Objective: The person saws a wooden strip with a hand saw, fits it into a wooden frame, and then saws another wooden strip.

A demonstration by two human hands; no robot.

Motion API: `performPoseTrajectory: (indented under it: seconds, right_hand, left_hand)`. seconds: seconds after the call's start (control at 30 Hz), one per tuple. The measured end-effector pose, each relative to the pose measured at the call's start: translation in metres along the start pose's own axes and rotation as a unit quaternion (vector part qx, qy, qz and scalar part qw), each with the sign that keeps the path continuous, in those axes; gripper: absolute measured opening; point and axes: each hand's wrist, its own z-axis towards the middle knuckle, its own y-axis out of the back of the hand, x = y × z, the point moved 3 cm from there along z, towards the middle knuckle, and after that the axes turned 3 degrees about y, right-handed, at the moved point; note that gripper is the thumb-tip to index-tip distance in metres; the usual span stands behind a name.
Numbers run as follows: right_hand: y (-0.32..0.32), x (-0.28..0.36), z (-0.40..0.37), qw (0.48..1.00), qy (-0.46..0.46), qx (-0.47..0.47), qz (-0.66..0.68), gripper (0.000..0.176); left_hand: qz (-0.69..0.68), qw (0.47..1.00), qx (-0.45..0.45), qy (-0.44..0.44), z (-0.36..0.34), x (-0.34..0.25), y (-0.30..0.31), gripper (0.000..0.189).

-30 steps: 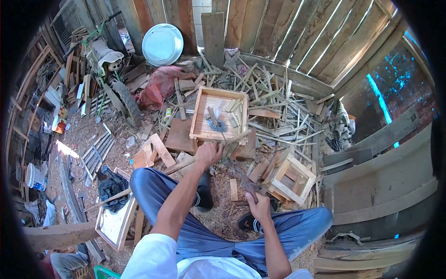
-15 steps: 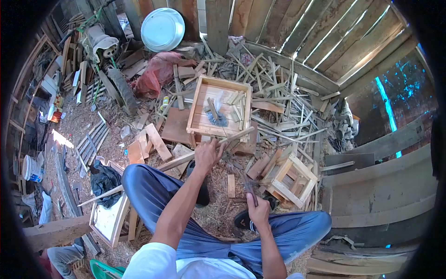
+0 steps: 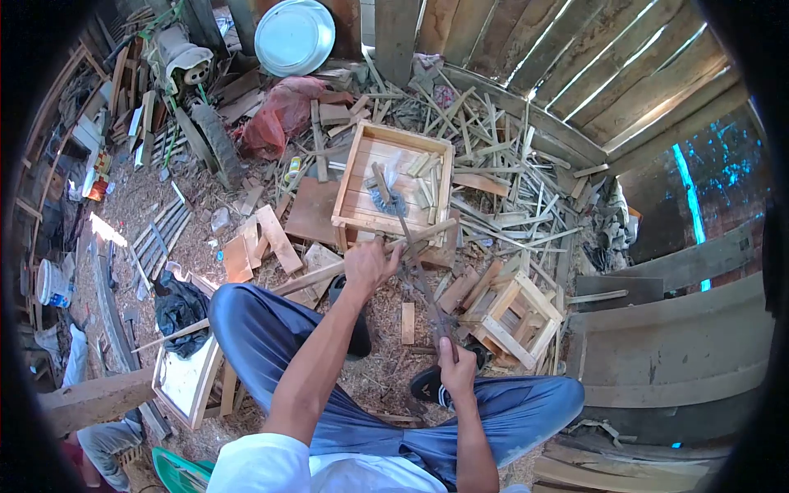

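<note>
Left hand (image 3: 368, 267): grip closed around wooden strip (image 3: 430, 232), near side of open wooden box (image 3: 362, 223). Right hand (image 3: 458, 370): grip closed on long-bladed tool (image 3: 426, 287), angled across strip. Strip probably light, stiff, splintery; best held mid-length, clear of tool.

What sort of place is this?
Probably a rough woodworking shed: a plank wall, a heap of wood strips, and a stick under the left hand.

Left hand (image 3: 366, 267) reaches beyond curled right hand (image 3: 458, 371).
</note>
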Motion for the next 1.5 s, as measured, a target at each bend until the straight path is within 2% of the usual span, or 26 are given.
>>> performPoseTrajectory:
  seconds: [0.07,0.13,0.2,0.23,0.27,0.33,0.37,0.43,0.57,0.63,0.73,0.8,0.87,1.0,1.07,1.13,1.2,1.23,1.27,1.33,1.43,1.5]
  right_hand:
    - [0.005,-0.013,-0.002,0.998,-0.058,-0.006,0.021,0.051]
    - [0.004,-0.017,0.001,0.998,-0.054,0.000,0.021,0.051]
    - [0.004,-0.016,0.001,0.999,-0.048,0.003,0.022,0.051]
    - [0.004,-0.014,0.000,0.999,-0.044,0.001,0.012,0.052]
    - [0.004,-0.011,0.000,0.999,-0.039,-0.002,0.003,0.053]
    - [0.005,-0.006,0.000,0.999,-0.043,-0.003,0.004,0.053]
    - [0.006,-0.004,0.001,0.999,-0.045,-0.001,0.003,0.053]
    - [0.006,0.007,0.006,1.000,-0.029,-0.001,0.002,0.053]
    - [0.003,0.022,0.007,1.000,-0.003,-0.007,-0.010,0.052]
    - [0.007,0.024,0.002,1.000,-0.008,-0.003,-0.023,0.052]
    - [0.016,0.039,0.003,0.998,0.006,-0.003,-0.065,0.051]
    - [0.019,0.049,0.007,0.995,0.024,-0.002,-0.095,0.051]
    - [0.016,0.057,0.010,0.997,0.029,-0.004,-0.078,0.051]
    - [-0.001,0.066,0.038,0.996,0.039,0.021,-0.076,0.043]
    - [-0.006,0.077,0.050,0.994,0.017,0.035,-0.104,0.044]
    - [-0.007,0.068,0.051,0.993,0.028,0.041,-0.107,0.045]
    - [-0.006,0.048,0.035,0.996,0.073,-0.004,-0.055,0.045]
    - [0.001,0.051,0.024,0.988,0.135,-0.038,-0.058,0.044]
    - [0.008,0.053,0.011,0.988,0.140,-0.036,-0.058,0.044]
    - [0.014,0.052,-0.005,0.998,0.049,-0.006,-0.030,0.042]
    - [-0.002,0.055,0.015,0.994,0.102,-0.039,-0.018,0.042]
    - [-0.017,0.061,0.045,0.997,0.068,-0.025,-0.035,0.042]
  left_hand:
    - [-0.004,1.000,-0.018,-0.015,-0.004,0.002,-0.003,0.045]
    - [-0.007,0.999,-0.033,-0.036,-0.008,0.000,-0.001,0.045]
    - [0.056,0.989,-0.126,-0.046,-0.010,-0.005,0.007,0.042]
    - [0.057,0.992,-0.108,-0.009,-0.011,-0.005,0.003,0.044]
    - [0.058,0.992,-0.109,-0.011,-0.010,-0.004,0.001,0.044]
    - [0.000,0.999,0.031,0.041,-0.005,0.002,-0.003,0.051]
    - [0.000,0.999,0.029,0.040,-0.001,0.004,-0.001,0.051]
    - [-0.012,0.992,0.112,0.052,0.007,0.006,0.013,0.057]
    - [0.015,0.997,0.072,0.026,0.012,0.008,0.022,0.065]
    - [0.037,0.995,0.085,-0.027,0.012,0.014,0.013,0.069]
    - [0.032,0.993,0.110,-0.042,0.013,0.018,0.005,0.070]
    - [0.027,0.991,0.128,-0.030,0.019,0.018,0.005,0.071]
    - [0.005,0.978,0.206,0.015,0.022,0.020,0.006,0.078]
    - [0.001,0.976,0.214,0.031,0.021,0.015,0.015,0.082]
    - [-0.011,0.985,0.172,0.017,0.019,0.018,0.010,0.073]
    - [-0.004,0.987,0.160,-0.001,0.022,0.021,0.006,0.074]
    - [-0.013,0.981,0.193,0.009,0.023,0.024,0.000,0.074]
    - [-0.031,0.981,0.192,0.013,0.023,0.023,0.001,0.075]
    - [-0.032,0.982,0.186,0.016,0.024,0.021,0.006,0.075]
    - [-0.010,0.963,0.267,0.030,0.022,0.016,0.012,0.079]
    - [0.007,0.965,0.260,0.038,0.021,0.013,0.017,0.080]
    - [0.012,0.963,0.265,0.034,0.018,0.013,0.015,0.080]
